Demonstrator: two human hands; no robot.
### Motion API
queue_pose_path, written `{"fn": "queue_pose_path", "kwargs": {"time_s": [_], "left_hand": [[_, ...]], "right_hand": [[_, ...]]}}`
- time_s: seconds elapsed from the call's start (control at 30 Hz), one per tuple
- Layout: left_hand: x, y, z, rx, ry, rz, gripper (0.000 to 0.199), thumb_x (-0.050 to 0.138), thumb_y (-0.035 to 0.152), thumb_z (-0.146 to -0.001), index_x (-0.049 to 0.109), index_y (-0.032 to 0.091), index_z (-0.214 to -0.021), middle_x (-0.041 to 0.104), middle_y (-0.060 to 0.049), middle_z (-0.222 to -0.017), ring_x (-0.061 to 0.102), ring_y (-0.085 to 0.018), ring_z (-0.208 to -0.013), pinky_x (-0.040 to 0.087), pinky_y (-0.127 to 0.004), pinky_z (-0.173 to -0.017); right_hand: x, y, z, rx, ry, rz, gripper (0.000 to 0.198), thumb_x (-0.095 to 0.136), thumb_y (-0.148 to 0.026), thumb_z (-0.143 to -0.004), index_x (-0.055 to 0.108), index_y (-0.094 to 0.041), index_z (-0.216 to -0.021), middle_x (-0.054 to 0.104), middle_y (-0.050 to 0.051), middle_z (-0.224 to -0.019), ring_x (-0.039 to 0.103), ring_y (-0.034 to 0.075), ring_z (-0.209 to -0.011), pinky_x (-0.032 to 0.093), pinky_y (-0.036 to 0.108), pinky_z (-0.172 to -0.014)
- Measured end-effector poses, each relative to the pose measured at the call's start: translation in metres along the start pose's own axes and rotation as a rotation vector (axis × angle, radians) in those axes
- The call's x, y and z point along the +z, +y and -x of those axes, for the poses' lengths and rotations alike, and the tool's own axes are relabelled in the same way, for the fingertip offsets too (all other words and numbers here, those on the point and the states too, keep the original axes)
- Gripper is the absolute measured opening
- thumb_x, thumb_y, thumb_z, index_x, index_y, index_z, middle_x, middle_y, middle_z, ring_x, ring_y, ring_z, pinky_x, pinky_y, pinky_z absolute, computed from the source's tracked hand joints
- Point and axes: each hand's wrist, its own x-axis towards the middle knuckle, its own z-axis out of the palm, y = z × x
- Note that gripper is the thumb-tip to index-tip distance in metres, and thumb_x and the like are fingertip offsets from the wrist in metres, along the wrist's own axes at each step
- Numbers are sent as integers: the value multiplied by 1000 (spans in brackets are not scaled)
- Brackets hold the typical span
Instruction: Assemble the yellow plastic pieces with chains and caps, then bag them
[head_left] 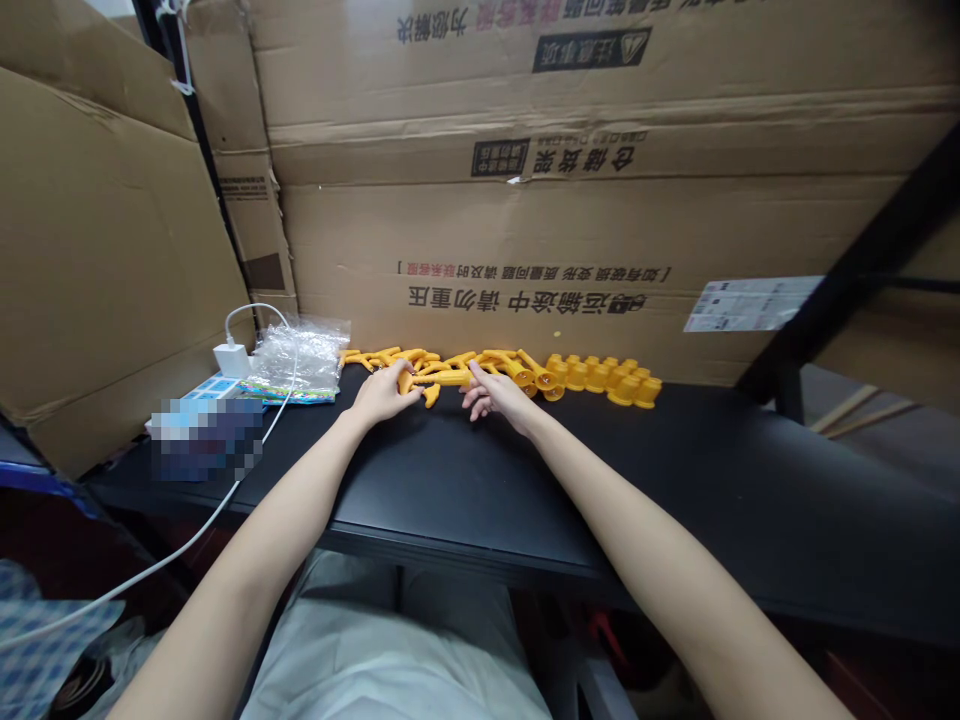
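My left hand (pixel 382 392) is at the near edge of a row of yellow plastic parts, its thumb and fingers closed around one end of a yellow branch-shaped plastic piece (pixel 442 378). At the other end of that piece, my right hand (pixel 496 396) pinches with thumb and forefinger, the other fingers curled below. A small curved yellow part (pixel 431 396) lies on the black tabletop just below the piece. Behind both hands is a heap of similar yellow branch-shaped parts (pixel 457 360), some with flared round ends. Rows of yellow cups (pixel 600 374) stand right of the heap.
Cardboard (pixel 480 230) walls the back and left of the black table (pixel 465 490). On the left are clear plastic bags (pixel 300 350), a white charger (pixel 231 359) and a blurred-out object (pixel 206 435). A white cable (pixel 202 540) runs down past the table's front edge.
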Motion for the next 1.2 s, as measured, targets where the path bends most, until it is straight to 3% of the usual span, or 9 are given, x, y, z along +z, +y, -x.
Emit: {"fn": "queue_pose_path", "kwargs": {"time_s": [0.13,0.23,0.3,1.07,1.2], "left_hand": [[0,-3,0,-14,4,5,35,57,43,-79,56,21,-106,63,-1,-74,62,-18,-73,44,-27,-66],[1,-5,-1,-16,11,7,33,55,44,-80,56,21,-105,62,-1,-73,61,-18,-71,44,-26,-65],[1,-5,-1,-11,18,15,33,54,44,-81,56,21,-104,63,-1,-73,61,-17,-70,43,-26,-64],[1,-4,0,-7,43,28,33,54,47,-81,57,21,-101,63,-1,-74,61,-17,-69,42,-25,-63],[1,-3,1,-9,34,27,34,55,48,-81,56,22,-102,63,-1,-75,61,-17,-70,42,-25,-64]], "right_hand": [[-1,5,-2,-14,-13,20,43,49,-52,-89,61,-13,-102,71,12,-88,63,10,-49,45,18,-41],[0,7,-2,-49,-5,31,43,57,-41,-87,54,-16,-122,66,14,-112,67,11,-60,50,18,-49],[0,7,-1,-60,-3,33,46,57,-36,-88,50,-17,-129,64,15,-118,68,11,-64,51,18,-52],[2,6,-1,-77,-2,-22,26,56,-29,-88,56,-14,-110,69,13,-101,67,11,-62,51,19,-54],[3,2,1,-61,-24,-147,17,56,-24,-88,56,-15,-103,70,12,-100,67,11,-65,53,21,-59]]}}
